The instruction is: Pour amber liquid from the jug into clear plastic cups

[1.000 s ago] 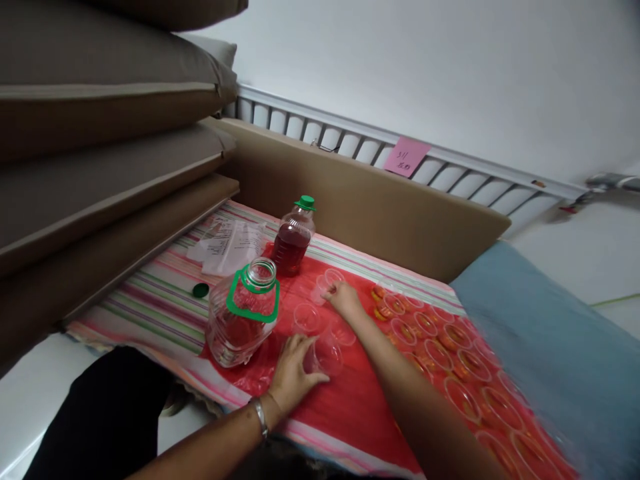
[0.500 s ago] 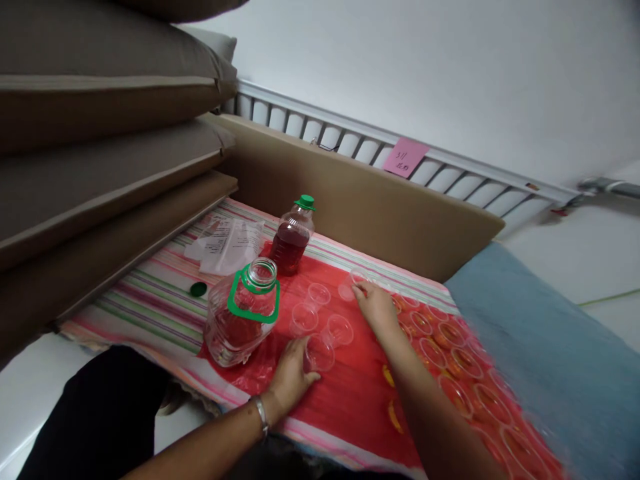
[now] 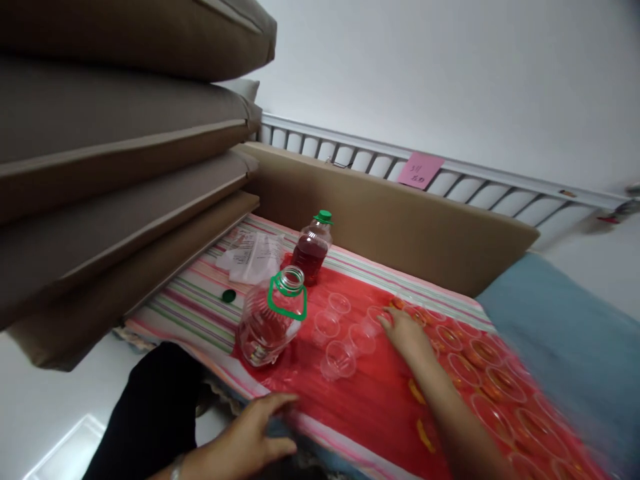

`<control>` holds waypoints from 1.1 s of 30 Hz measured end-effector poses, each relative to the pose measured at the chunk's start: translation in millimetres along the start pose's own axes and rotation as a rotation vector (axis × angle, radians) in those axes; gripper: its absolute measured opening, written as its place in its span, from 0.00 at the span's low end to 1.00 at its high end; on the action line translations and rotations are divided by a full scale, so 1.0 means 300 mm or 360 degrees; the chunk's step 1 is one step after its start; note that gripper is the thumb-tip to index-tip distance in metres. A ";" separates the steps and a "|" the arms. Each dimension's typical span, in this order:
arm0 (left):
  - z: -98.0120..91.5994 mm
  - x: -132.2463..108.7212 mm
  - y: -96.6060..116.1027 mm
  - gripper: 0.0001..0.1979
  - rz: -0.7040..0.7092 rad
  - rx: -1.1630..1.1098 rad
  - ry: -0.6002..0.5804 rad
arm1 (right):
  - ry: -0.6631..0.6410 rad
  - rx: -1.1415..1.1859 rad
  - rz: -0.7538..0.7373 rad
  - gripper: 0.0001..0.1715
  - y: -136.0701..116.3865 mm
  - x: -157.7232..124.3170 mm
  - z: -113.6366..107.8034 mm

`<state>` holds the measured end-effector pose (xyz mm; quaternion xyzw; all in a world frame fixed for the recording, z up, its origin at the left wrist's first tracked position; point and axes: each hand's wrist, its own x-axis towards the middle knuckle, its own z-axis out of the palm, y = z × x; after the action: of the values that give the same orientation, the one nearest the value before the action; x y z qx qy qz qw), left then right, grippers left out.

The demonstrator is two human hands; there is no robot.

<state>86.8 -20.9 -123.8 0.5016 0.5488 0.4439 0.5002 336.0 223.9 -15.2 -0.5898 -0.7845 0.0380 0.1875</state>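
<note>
My left hand (image 3: 250, 432) hovers at the near edge of the table, empty, with thumb and fingers spread. My right hand (image 3: 407, 333) reaches over the red sheet (image 3: 370, 413), its fingers pinching the right side of a clear plastic cup (image 3: 376, 316). Several more clear cups (image 3: 341, 360) stand grouped left of it. A large clear jug (image 3: 267, 327) with a green handle stands uncapped on the left, red showing through it. Behind it, a smaller jug (image 3: 311, 252) with a green cap holds dark red liquid. Rows of cups with orange-yellow contents (image 3: 493, 353) cover the right side.
A green cap (image 3: 229, 296) and a printed plastic bag (image 3: 257, 257) lie on the striped cloth (image 3: 195, 313). Stacked brown cushions (image 3: 150, 153) rise at left. A tan panel (image 3: 390, 223) and radiator (image 3: 360, 160) line the back. Orange-yellow pieces (image 3: 425, 437) lie near my right forearm.
My left hand has let go of the nearest clear cup and drawn back toward me. My right hand has brought its cup down nearer the group. The view has shifted.
</note>
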 end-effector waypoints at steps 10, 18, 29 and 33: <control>-0.355 -0.076 0.133 0.26 -0.0279 -0.0723 0.0769 | 0.0262 0.0330 -0.1223 0.15 -0.671 -0.263 -0.163; -0.337 -0.078 0.090 0.24 -0.0307 -0.1106 0.0885 | -0.0212 0.0853 -0.0787 0.17 -0.753 -0.170 -0.167; -0.254 0.002 0.062 0.24 -0.0374 -0.1408 0.0631 | 0.0059 0.1513 -0.0502 0.15 -0.835 -0.124 -0.367; -0.211 0.034 0.123 0.30 -0.0248 -0.1502 0.0461 | 0.0176 0.1464 -0.0537 0.17 -0.823 -0.177 -0.426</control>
<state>27.7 -6.1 -81.7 0.1114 0.3877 0.6702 0.6230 166.8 79.0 159.4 -0.3118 -0.7598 0.3182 0.4735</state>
